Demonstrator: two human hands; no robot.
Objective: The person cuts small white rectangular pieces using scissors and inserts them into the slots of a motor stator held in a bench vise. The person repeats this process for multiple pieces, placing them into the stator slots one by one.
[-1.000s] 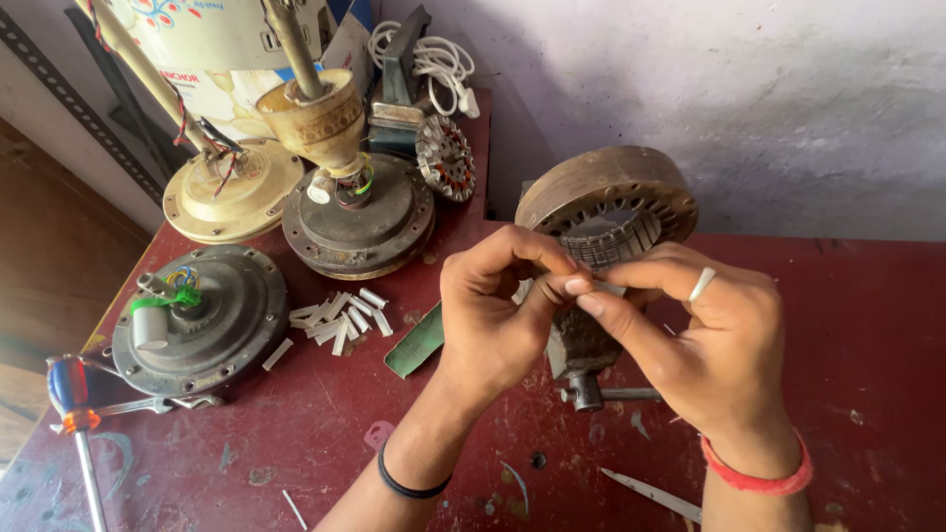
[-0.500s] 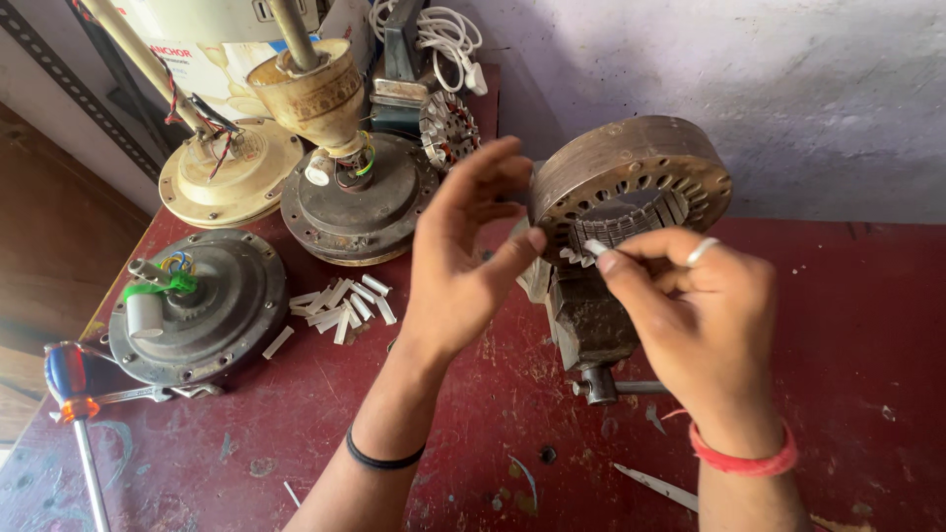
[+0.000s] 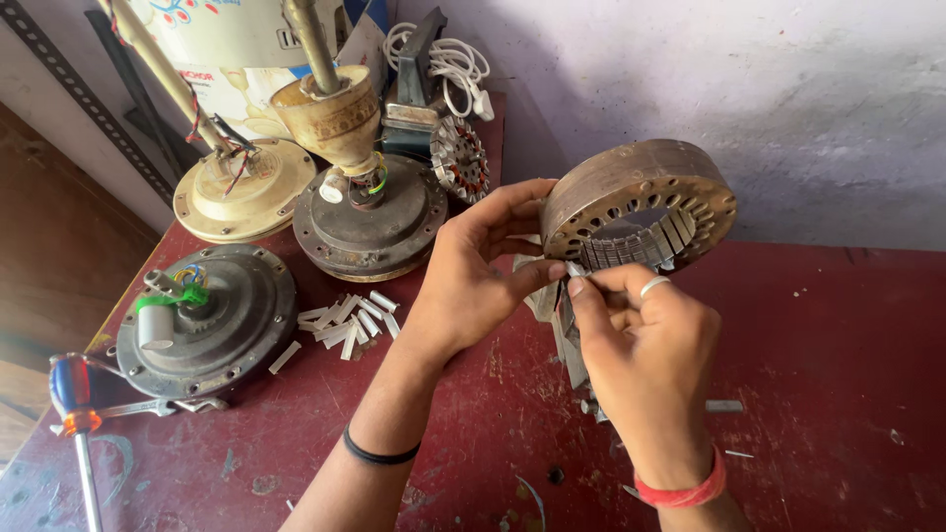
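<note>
A round rusty metal fan stator (image 3: 641, 202), ringed with slots, stands tilted on its shaft above the red table (image 3: 838, 355). My left hand (image 3: 473, 271) grips its left rim, thumb and fingers curled around the edge. My right hand (image 3: 641, 345), with a ring and a red wristband, pinches a small pale insulation strip at the stator's lower slots. Several pale strips line the slots near my fingertips.
A pile of white paper strips (image 3: 345, 320) lies left of my arm. A dark fan motor housing (image 3: 202, 320) with green wire, two more fan motors (image 3: 370, 222) (image 3: 236, 197), a small wound stator (image 3: 459, 158) and a screwdriver (image 3: 74, 414) crowd the left side. A wall stands behind.
The stator has risen and shifted right in view. My left hand went from fingertips at the slots to gripping the rim. My right hand stays pinching at the slots.
</note>
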